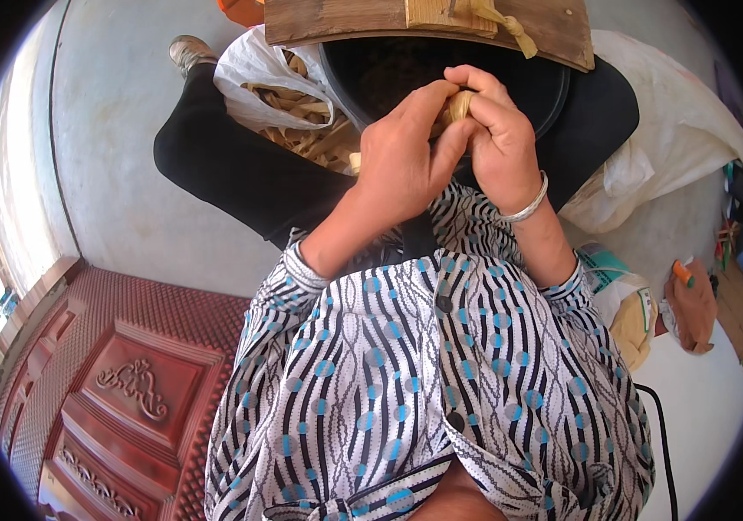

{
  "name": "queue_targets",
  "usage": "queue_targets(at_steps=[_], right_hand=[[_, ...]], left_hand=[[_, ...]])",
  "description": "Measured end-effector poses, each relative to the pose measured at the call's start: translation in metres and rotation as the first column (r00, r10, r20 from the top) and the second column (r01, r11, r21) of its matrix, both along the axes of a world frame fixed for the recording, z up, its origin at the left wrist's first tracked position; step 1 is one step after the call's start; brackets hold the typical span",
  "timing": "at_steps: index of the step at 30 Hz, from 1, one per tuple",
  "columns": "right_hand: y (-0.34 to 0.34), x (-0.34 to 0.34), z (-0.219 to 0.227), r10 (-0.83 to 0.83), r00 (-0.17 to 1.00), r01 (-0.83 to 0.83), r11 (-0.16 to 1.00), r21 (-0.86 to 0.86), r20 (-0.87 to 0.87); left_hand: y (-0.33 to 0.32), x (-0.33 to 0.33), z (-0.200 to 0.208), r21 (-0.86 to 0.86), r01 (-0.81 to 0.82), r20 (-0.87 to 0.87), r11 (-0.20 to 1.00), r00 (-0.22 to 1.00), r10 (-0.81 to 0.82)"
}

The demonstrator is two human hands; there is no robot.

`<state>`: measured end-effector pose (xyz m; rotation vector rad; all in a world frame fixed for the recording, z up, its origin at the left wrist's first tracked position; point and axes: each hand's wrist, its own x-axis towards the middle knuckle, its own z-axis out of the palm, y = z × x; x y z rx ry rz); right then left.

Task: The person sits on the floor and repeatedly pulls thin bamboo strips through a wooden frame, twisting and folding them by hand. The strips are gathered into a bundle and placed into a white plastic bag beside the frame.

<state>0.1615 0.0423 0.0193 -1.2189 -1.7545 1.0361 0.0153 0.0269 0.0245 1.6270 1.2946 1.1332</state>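
Note:
Both my hands meet over a black tub (350, 95) that stands between my legs. My left hand (400, 149) and my right hand (504, 139) pinch a small yellowish strip (458, 106), folded or wound into a bundle; it looks like dried husk or leaf. Fingers cover most of it. Across the tub's far side lies a wooden board (337, 22), with a smaller block and a knotted strip (510, 28) of the same yellowish material on it. A bracelet circles my right wrist.
Left of the tub, a white plastic bag (254, 74) holds many tan strips (289, 108), and more lie below it. A large pale sack (658, 130) spreads at the right. A dark red carved door panel (141, 382) is at lower left. Smaller bags (636, 326) lie at right.

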Motion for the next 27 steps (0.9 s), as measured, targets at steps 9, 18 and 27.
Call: queue_targets(at_steps=[9,18,27], right_hand=[[0.005,-0.001,-0.018,-0.265,0.940,0.253,0.964,-0.081,-0.216],[0.015,0.037,-0.012,-0.035,0.929,-0.073,0.959,-0.275,-0.369],[0.027,0.045,0.021,0.347,0.821,-0.388,0.922,-0.003,0.453]], left_hand=[[-0.008,0.003,0.003,-0.659,0.232,0.534,0.716,0.814,0.228],[-0.015,-0.017,-0.006,-0.004,0.081,-0.292,0.997,0.953,-0.079],[0.003,-0.029,-0.006,0.015,0.131,-0.372,0.991,0.921,-0.116]])
